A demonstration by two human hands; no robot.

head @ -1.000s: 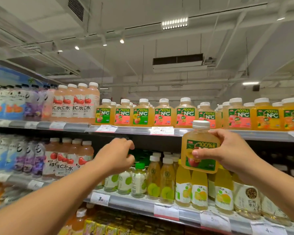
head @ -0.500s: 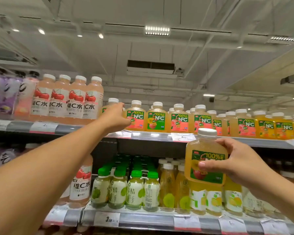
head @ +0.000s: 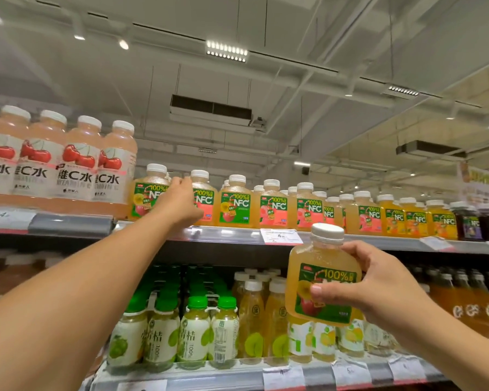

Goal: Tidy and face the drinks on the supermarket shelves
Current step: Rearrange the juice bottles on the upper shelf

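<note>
While the right hand [head: 378, 286] holds a square yellow NFC juice bottle with a white cap [head: 321, 280] upright below the top shelf [head: 226, 235], thumb across its green label, fingers curl behind it. The left hand [head: 178, 203] reaches between two shelved NFC bottles [head: 146, 193], seemingly touching them; its grip is unclear.

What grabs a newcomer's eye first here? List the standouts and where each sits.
The squat yellow plastic juice bottle with a white cap and green 100% label stands out first, held up in front of the shelves by the right hand. Next, the left hand reaches between the front bottles of the row of matching NFC juice bottles on the upper shelf. At far left stand tall pink cherry-label bottles.
</note>
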